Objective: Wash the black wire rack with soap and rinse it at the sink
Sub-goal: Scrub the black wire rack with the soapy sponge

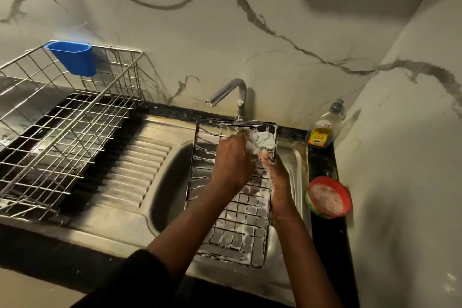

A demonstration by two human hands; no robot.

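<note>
STEP soaping, rinse not begun | left hand [231, 160] clutches foamy sponge [265, 140] | right hand [278, 182] pinches black wire rack [240, 220] rim beside sponge; rack spans sink [170, 182] under both grips | NEXT, I judge: scrub bars nearer me, then tap [237, 90]

— What sort of place is this?
— A home kitchen: steel sink [171, 182] with ribbed drainboard [140, 165] mid-frame, tap [232, 90] above, wire dish drainer [62, 120] at left, soap bottle [322, 130] at right, marble-look walls [200, 45].
</note>
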